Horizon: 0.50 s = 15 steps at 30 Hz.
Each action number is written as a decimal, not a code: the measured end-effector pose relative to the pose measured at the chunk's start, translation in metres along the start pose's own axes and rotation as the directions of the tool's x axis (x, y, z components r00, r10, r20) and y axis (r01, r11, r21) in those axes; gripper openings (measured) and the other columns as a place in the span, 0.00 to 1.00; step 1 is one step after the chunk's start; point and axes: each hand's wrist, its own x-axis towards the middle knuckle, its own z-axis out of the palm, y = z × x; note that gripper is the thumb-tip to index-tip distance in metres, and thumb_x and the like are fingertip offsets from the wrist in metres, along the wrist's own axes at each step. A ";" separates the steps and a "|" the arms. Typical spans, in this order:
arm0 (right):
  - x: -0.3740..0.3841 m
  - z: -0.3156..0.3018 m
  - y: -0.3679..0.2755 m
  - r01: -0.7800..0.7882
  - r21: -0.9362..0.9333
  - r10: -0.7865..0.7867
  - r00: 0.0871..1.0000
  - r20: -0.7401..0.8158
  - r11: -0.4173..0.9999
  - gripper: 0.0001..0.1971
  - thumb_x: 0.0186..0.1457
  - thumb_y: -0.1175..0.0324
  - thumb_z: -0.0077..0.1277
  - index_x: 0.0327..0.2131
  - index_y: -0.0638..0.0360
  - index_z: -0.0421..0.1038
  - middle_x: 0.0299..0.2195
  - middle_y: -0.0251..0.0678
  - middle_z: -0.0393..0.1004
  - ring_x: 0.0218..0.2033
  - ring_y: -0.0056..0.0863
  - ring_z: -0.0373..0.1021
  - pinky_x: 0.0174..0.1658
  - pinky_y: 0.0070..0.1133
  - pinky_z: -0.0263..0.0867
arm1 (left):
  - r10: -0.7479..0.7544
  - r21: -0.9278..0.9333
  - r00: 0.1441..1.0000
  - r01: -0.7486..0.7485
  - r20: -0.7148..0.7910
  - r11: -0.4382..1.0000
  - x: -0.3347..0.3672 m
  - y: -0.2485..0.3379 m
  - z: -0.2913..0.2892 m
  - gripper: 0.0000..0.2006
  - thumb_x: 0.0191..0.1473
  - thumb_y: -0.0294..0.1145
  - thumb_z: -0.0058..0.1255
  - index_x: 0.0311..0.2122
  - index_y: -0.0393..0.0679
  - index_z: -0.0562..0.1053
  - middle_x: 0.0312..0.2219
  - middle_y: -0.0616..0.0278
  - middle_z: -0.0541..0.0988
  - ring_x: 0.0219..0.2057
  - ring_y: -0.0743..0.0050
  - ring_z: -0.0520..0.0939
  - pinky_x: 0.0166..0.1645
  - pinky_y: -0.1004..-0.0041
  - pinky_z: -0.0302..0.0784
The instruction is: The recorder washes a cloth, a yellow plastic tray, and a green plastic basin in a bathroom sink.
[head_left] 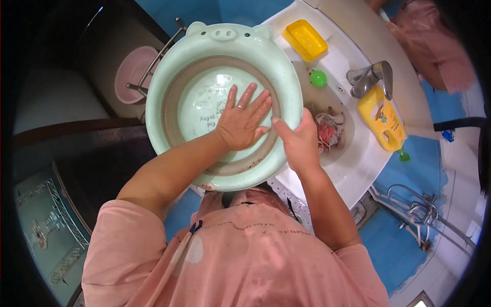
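Observation:
A pale green round basin (166, 77) with a pig face on its far rim is held up in front of me, its inside facing me. My left hand (243, 120) reaches into it, wet, fingers spread over the inner base, with a ring on one finger. Around the basin's right rim my right hand (302, 140) is closed, thumb on the inner side. A brownish band runs round the inner wall, with dark specks on its near part. Just right of that hand, a crumpled cloth (330, 130), red and greyish, lies in the white sink (353, 169).
A yellow soap dish (306, 40) and a green ball-shaped thing (318, 78) are at the sink's far side. Along its right edge are a metal faucet (365, 82) and a yellow bottle (381, 117). A pink basin (130, 74) stands left, behind a metal rail (156, 64). Shower fittings (417, 207) are lower right.

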 end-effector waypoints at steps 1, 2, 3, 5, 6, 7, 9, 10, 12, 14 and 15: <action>0.002 -0.001 0.003 0.005 -0.033 -0.005 1.000 0.007 0.999 0.18 0.45 0.72 0.53 0.40 0.70 0.64 0.33 0.40 0.72 0.32 0.22 0.69 0.36 0.21 0.65 | 0.003 0.002 1.000 -0.003 0.000 1.000 -0.002 -0.003 0.001 0.35 0.52 0.52 0.39 0.59 0.38 0.54 0.60 0.53 0.52 0.62 0.47 0.46 0.60 0.40 0.36; 0.001 -0.001 0.006 0.008 -0.029 -0.008 1.000 0.003 1.000 0.18 0.45 0.72 0.53 0.40 0.70 0.64 0.33 0.40 0.72 0.32 0.22 0.69 0.36 0.21 0.65 | 0.003 0.006 1.000 -0.003 0.000 1.000 -0.005 -0.005 0.001 0.35 0.52 0.52 0.39 0.59 0.39 0.54 0.60 0.54 0.52 0.63 0.47 0.46 0.60 0.40 0.36; 0.000 -0.002 0.011 -0.020 -0.025 0.020 1.000 -0.002 0.999 0.18 0.45 0.73 0.53 0.40 0.69 0.64 0.33 0.40 0.72 0.32 0.22 0.69 0.36 0.21 0.65 | 0.003 -0.030 1.000 -0.002 0.029 1.000 -0.007 -0.006 0.000 0.34 0.52 0.50 0.40 0.60 0.39 0.53 0.60 0.54 0.52 0.63 0.49 0.46 0.60 0.41 0.36; -0.001 -0.003 0.013 -0.045 -0.016 0.045 0.999 0.004 0.999 0.17 0.46 0.73 0.53 0.40 0.69 0.64 0.33 0.40 0.72 0.32 0.22 0.69 0.36 0.21 0.65 | 0.036 -0.083 0.999 -0.032 0.039 0.996 -0.007 -0.006 -0.002 0.34 0.52 0.49 0.41 0.60 0.41 0.53 0.60 0.55 0.52 0.63 0.50 0.47 0.60 0.41 0.37; -0.003 -0.006 0.013 -0.068 0.092 0.068 0.998 0.001 0.993 0.17 0.46 0.73 0.53 0.40 0.69 0.64 0.34 0.40 0.72 0.33 0.22 0.69 0.37 0.21 0.65 | 0.077 -0.146 0.996 -0.069 0.047 0.987 -0.007 -0.007 -0.004 0.34 0.52 0.48 0.42 0.60 0.42 0.52 0.60 0.57 0.53 0.63 0.52 0.47 0.60 0.41 0.37; -0.004 -0.007 0.013 -0.090 0.199 0.091 0.996 0.003 0.976 0.16 0.47 0.73 0.53 0.40 0.69 0.64 0.34 0.39 0.72 0.33 0.23 0.68 0.38 0.21 0.65 | 0.084 -0.204 0.991 -0.062 0.102 0.977 -0.003 -0.013 -0.008 0.33 0.52 0.47 0.43 0.61 0.46 0.52 0.61 0.61 0.53 0.63 0.55 0.48 0.60 0.41 0.37; -0.008 -0.003 0.014 -0.088 0.256 0.093 0.996 -0.005 0.963 0.16 0.48 0.74 0.53 0.41 0.68 0.63 0.35 0.39 0.71 0.35 0.23 0.68 0.40 0.22 0.64 | -0.096 -0.089 0.994 0.100 0.041 0.991 -0.002 -0.026 -0.022 0.33 0.52 0.47 0.43 0.61 0.48 0.52 0.61 0.62 0.52 0.63 0.56 0.48 0.60 0.40 0.38; -0.011 0.001 0.015 -0.087 0.309 0.096 0.995 -0.015 0.947 0.16 0.48 0.75 0.52 0.41 0.68 0.63 0.36 0.39 0.71 0.36 0.23 0.68 0.42 0.22 0.64 | -0.267 0.011 0.963 0.267 -0.037 0.964 -0.003 -0.034 -0.025 0.33 0.52 0.47 0.43 0.61 0.50 0.51 0.61 0.64 0.51 0.63 0.57 0.48 0.60 0.40 0.38; -0.022 0.007 0.025 -0.071 0.306 0.084 0.996 -0.030 0.949 0.16 0.48 0.76 0.52 0.42 0.68 0.62 0.37 0.39 0.70 0.37 0.23 0.67 0.43 0.22 0.63 | -0.291 0.065 0.955 0.294 -0.051 0.954 -0.009 -0.051 -0.014 0.32 0.53 0.48 0.42 0.61 0.51 0.52 0.62 0.65 0.49 0.63 0.57 0.46 0.60 0.39 0.37; -0.027 0.010 0.028 -0.053 0.308 0.070 0.997 -0.042 0.950 0.17 0.48 0.76 0.52 0.43 0.67 0.61 0.38 0.40 0.70 0.38 0.24 0.67 0.44 0.22 0.62 | -0.187 0.106 0.982 0.187 -0.005 0.977 -0.015 -0.056 -0.011 0.32 0.53 0.51 0.39 0.61 0.52 0.51 0.62 0.65 0.48 0.63 0.57 0.45 0.60 0.39 0.35; -0.029 0.010 0.028 -0.046 0.298 0.063 0.997 -0.049 0.954 0.18 0.48 0.76 0.52 0.43 0.68 0.61 0.39 0.40 0.70 0.39 0.24 0.67 0.45 0.22 0.62 | -0.189 0.122 0.982 0.186 0.018 0.975 -0.014 -0.056 -0.013 0.33 0.53 0.54 0.38 0.61 0.52 0.51 0.62 0.65 0.48 0.63 0.57 0.44 0.61 0.39 0.34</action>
